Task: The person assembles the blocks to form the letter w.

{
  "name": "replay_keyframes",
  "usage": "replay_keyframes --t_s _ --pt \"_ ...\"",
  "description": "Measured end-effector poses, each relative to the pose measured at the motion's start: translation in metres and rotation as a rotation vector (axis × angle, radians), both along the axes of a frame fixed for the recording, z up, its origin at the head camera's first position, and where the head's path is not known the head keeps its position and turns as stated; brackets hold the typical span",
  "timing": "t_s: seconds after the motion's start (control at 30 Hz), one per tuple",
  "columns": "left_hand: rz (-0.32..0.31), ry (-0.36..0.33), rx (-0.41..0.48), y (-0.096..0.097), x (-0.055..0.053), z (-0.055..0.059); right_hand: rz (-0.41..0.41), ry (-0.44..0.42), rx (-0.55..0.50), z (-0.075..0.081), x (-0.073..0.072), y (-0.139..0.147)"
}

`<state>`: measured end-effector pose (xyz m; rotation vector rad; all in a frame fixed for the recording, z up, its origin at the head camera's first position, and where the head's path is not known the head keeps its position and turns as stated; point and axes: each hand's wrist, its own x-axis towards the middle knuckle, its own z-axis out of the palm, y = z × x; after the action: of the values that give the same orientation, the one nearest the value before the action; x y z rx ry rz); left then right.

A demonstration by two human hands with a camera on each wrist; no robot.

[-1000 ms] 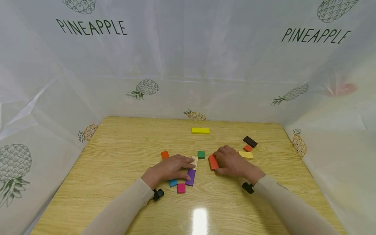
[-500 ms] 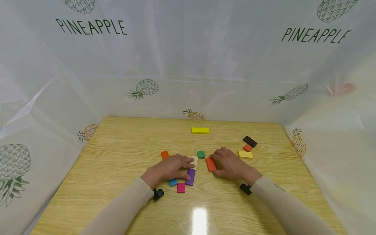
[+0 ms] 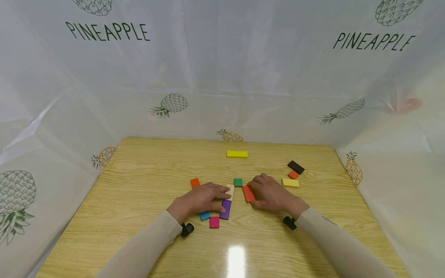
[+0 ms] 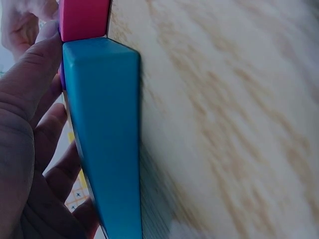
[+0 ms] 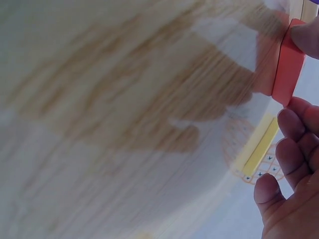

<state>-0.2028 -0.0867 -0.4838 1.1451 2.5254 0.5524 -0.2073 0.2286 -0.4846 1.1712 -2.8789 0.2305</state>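
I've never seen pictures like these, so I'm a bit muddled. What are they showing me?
There's no robot here, just a person's two bare hands. The big picture comes from a camera on the person's head, looking down. The smaller ones come from cameras on the wrists: the left sees a blue block and a pink block up close, the right a red block. More blocks lie on the table, like the yellow block and green block. The right hand pinches the red block. The left hand touches the pale block, with its thumb at the purple block.
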Motion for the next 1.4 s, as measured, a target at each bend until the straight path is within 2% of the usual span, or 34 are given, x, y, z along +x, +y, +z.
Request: replay_keyframes --t_s 1.4 --pt "0.009 -0.014 0.006 -0.0005 0.0007 -0.0005 -0.018 -0.024 0.014 0.0004 0.0002 -0.0024"
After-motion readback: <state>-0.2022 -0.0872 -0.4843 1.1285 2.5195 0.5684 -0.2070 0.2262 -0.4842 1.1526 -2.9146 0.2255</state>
